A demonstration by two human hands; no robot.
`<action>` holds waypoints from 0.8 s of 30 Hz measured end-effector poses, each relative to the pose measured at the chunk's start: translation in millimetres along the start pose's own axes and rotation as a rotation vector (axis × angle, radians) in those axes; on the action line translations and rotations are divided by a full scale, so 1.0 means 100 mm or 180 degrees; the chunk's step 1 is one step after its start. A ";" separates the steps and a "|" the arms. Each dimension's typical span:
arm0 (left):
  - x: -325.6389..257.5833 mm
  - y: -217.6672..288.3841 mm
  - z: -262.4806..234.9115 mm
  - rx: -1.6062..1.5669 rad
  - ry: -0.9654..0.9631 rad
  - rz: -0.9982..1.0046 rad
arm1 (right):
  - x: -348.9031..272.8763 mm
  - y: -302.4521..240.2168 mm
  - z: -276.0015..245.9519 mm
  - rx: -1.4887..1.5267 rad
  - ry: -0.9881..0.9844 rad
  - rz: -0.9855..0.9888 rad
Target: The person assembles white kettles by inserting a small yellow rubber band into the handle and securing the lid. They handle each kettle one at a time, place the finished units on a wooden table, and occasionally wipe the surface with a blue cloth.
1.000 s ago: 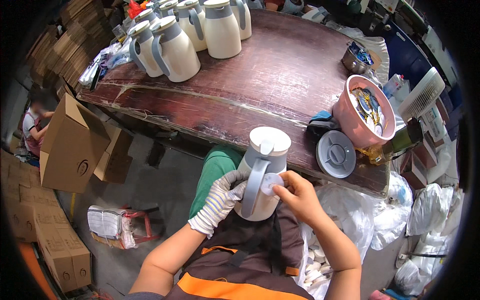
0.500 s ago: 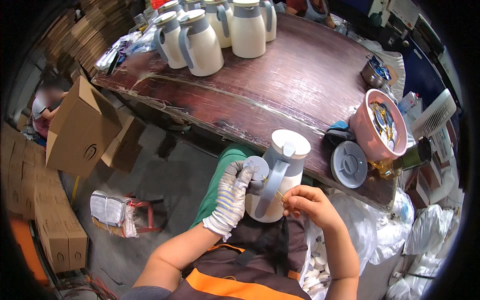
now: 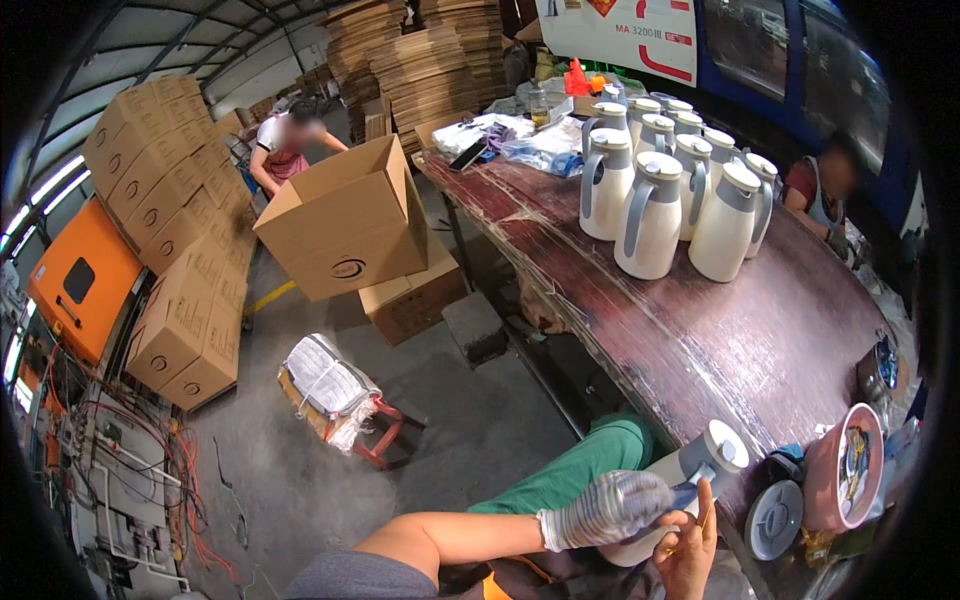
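Observation:
A white vacuum jug (image 3: 720,448) with a grey collar and handle stands tilted at my lap, against the table edge. My left hand (image 3: 610,508), in a striped knitted glove, is closed beside the jug's handle; what its fingers hold is hidden behind the glove. My bare right hand (image 3: 688,550) is just below the handle, index finger raised and the other fingers bent; any cord in it is too small to make out. The round grey tag is not clearly visible now.
Several white jugs (image 3: 650,215) stand on the dark red table (image 3: 800,330). At its right are a pink basin (image 3: 828,490) of small parts and a grey round lid (image 3: 774,520). An open carton (image 3: 350,230), a stool (image 3: 335,385) and stacked boxes (image 3: 190,310) stand left. Two people work nearby.
My view has swung up and left, so the jug and both hands now sit lower right. The round tag and yellow cord between my hands no longer show clearly. My right index finger is now raised.

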State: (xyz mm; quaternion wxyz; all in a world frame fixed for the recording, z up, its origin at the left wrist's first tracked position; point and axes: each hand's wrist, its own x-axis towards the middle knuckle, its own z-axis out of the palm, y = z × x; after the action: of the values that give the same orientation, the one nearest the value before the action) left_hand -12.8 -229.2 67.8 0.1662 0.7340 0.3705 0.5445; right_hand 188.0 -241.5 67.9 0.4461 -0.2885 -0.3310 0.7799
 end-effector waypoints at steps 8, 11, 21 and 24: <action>0.09 0.08 -0.12 0.0291 -0.0456 0.0649 | -0.14 -0.13 0.11 -0.1629 0.0481 -0.0433; 0.11 0.13 -0.15 0.0225 -0.0447 0.0589 | -0.15 -0.17 0.11 -0.2197 0.0304 -0.0316; 0.07 0.30 0.02 -0.1434 -0.0876 -0.1190 | -0.15 -0.03 0.10 -0.2526 0.0910 -0.0785; 0.03 0.39 0.10 -0.2502 -0.1050 -0.2008 | -0.15 -0.11 0.31 -0.3073 0.0727 -0.1125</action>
State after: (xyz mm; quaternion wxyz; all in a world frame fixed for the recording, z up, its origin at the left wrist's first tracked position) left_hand 11.3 -251.2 91.5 0.6406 0.5451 0.3101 0.4431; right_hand 177.2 -259.0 97.6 0.4204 -0.4840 -0.6455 0.4151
